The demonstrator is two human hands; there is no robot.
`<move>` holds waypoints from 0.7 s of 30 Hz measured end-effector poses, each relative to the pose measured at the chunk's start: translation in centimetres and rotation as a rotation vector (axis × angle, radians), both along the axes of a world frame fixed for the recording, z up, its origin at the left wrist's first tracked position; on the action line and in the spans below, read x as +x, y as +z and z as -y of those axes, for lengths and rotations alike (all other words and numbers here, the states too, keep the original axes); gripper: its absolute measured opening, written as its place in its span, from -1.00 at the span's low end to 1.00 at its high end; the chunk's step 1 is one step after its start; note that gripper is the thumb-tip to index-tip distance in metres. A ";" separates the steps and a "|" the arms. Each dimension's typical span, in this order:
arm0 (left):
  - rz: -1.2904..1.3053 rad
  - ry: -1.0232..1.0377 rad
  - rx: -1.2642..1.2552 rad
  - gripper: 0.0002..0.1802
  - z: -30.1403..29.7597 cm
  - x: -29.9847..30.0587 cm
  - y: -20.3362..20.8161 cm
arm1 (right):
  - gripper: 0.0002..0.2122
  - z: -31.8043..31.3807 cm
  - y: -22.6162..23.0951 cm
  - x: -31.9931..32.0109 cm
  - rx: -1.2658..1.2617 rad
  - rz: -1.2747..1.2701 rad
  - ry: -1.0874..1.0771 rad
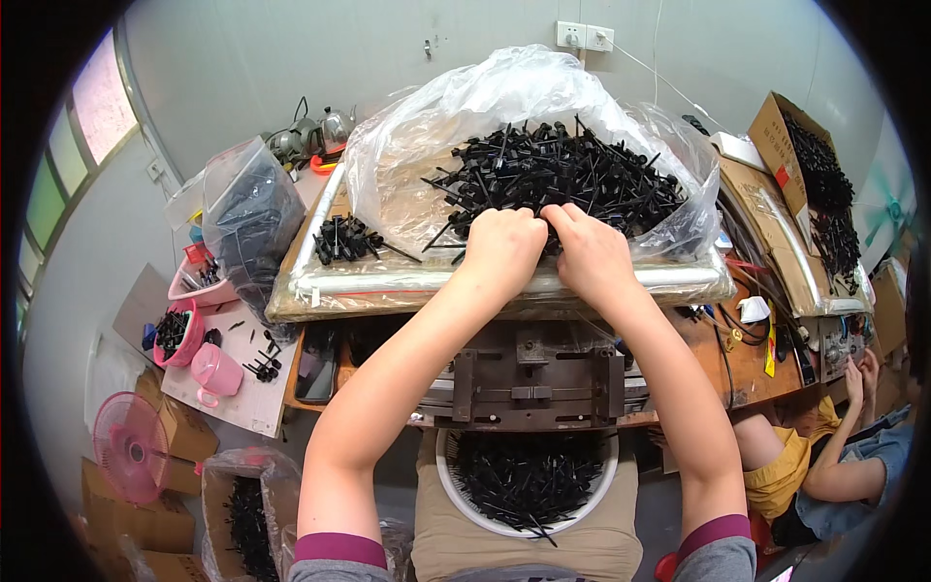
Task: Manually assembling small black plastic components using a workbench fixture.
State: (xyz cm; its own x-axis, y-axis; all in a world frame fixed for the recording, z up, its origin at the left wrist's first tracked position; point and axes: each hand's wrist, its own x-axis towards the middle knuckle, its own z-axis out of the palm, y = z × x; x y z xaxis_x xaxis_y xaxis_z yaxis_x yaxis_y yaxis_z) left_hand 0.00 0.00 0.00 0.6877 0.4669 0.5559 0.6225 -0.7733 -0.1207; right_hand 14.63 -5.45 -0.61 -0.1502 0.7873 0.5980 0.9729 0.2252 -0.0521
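Observation:
Both hands meet at the near side of a big pile of thin black plastic parts (572, 179) on a raised tray (388, 282) lined with clear plastic. My left hand (505, 244) is closed, knuckles up. Right beside it, nearly touching, my right hand (590, 252) has its fingers pressed together in a pinch. Whatever lies between the fingers is hidden behind the hands. Left of the pile sits a smaller heap of black parts (346, 240). Below my wrists stands a dark metal fixture (529, 388). A white basin (443, 477) of similar black parts rests between my legs.
Pink containers (217, 371) and loose black parts occupy a side table at left, near a pink fan (131, 446). A cardboard box (776, 136) of black parts leans at right, above cables (747, 320). Another person (844, 475) sits at the right edge.

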 end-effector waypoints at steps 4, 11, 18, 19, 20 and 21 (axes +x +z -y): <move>0.027 -0.022 -0.006 -0.96 -0.1 0.2 0.1 | -0.73 -0.5 0.8 0.6 -0.089 0.080 -0.066; 0.208 -0.116 -0.084 -0.92 0.6 0.4 -0.5 | -0.72 0.1 1.5 1.2 -0.194 -0.009 -0.097; 0.113 -0.020 -0.060 -0.94 0.3 2.1 -1.0 | -0.77 0.9 1.3 3.8 -0.144 -0.154 0.018; 0.150 -0.052 -0.036 -0.94 0.3 2.0 -1.0 | -0.78 1.2 1.4 4.1 -0.128 -0.166 0.041; 0.187 -0.082 -0.011 -0.95 0.3 1.9 -0.9 | -0.78 1.4 1.5 4.4 -0.125 -0.142 0.039; 0.220 -0.113 0.016 -0.95 0.4 1.7 -0.7 | -0.78 1.5 1.5 4.6 -0.144 -0.172 0.042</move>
